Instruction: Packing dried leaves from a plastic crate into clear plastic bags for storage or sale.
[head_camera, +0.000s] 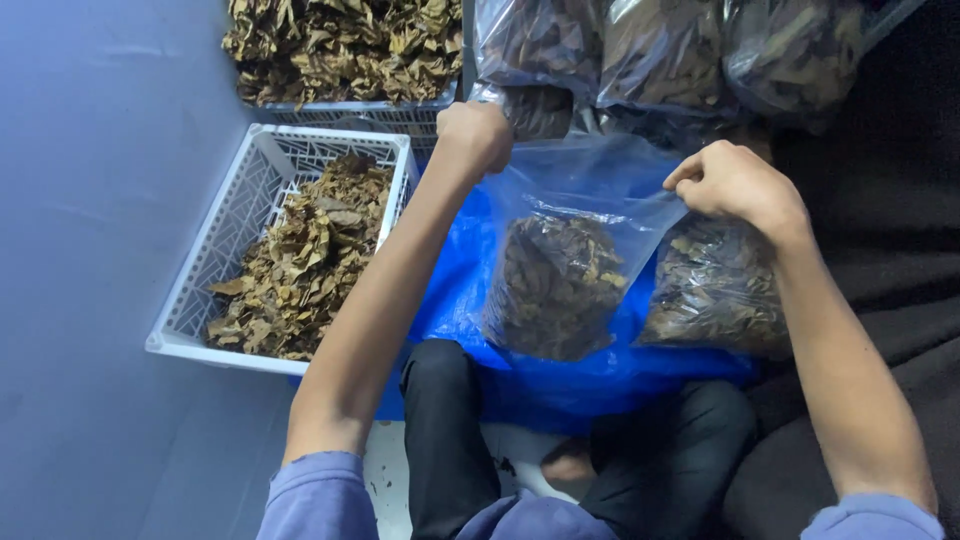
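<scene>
Fingers (690, 180) of both hands pinching clear leaf-filled bag (560, 270) top corners.

Both arms outstretched, left hand (474, 134) and right hand (733, 182) clenched

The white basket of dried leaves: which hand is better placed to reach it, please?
Probably the left hand: the white basket lies on its side. The right hand pinches the clear bag farther away.
</scene>
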